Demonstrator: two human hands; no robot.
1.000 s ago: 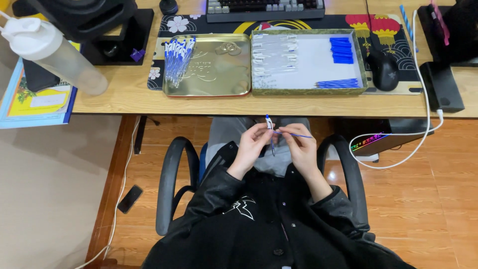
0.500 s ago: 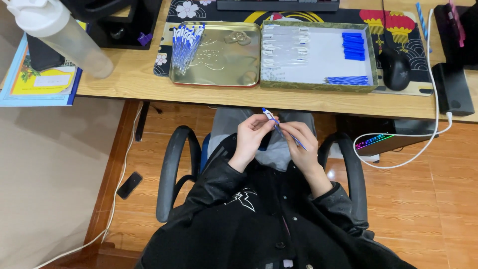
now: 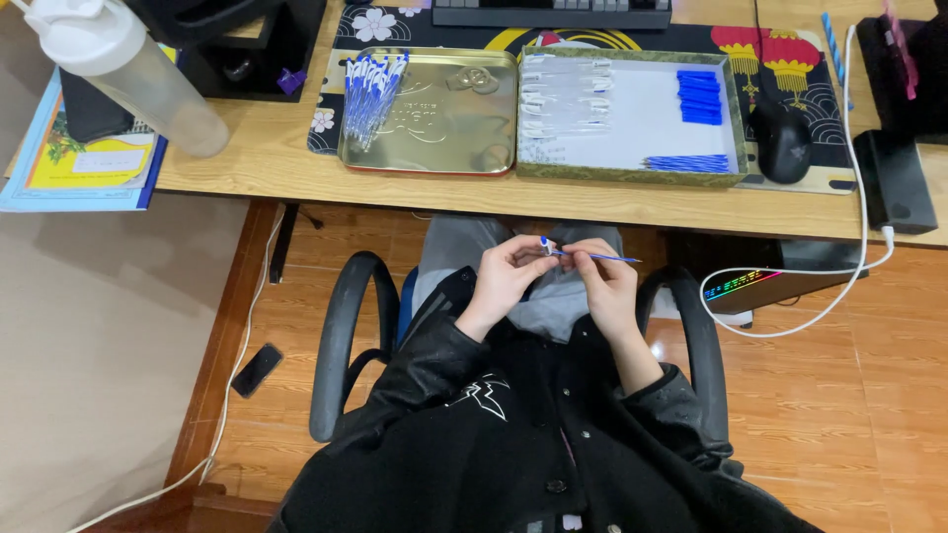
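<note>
Over my lap, my left hand (image 3: 509, 276) pinches a small clear pen part with a blue tip (image 3: 545, 244). My right hand (image 3: 604, 281) holds a thin blue pen refill (image 3: 597, 257) that points to the right, its near end at the part in my left hand. Both hands sit close together just below the desk edge. On the desk above, a gold tin lid (image 3: 444, 123) carries a pile of blue-and-white pens (image 3: 370, 94). Beside it an open tin (image 3: 731, 128) holds clear pen barrels (image 3: 558, 99), blue caps (image 3: 699, 96) and blue refills (image 3: 681, 163).
A black mouse (image 3: 783, 143) and a white cable (image 3: 849, 257) lie right of the tins. A clear shaker bottle (image 3: 133, 74) and books (image 3: 84, 163) are at the desk's left. Chair armrests (image 3: 341, 336) flank my lap. A dark phone (image 3: 257, 369) lies on the wooden floor.
The view has shifted a little, so the desk sits higher in the frame. My hands have stayed together over my lap, and the refill now lies more level between them.
</note>
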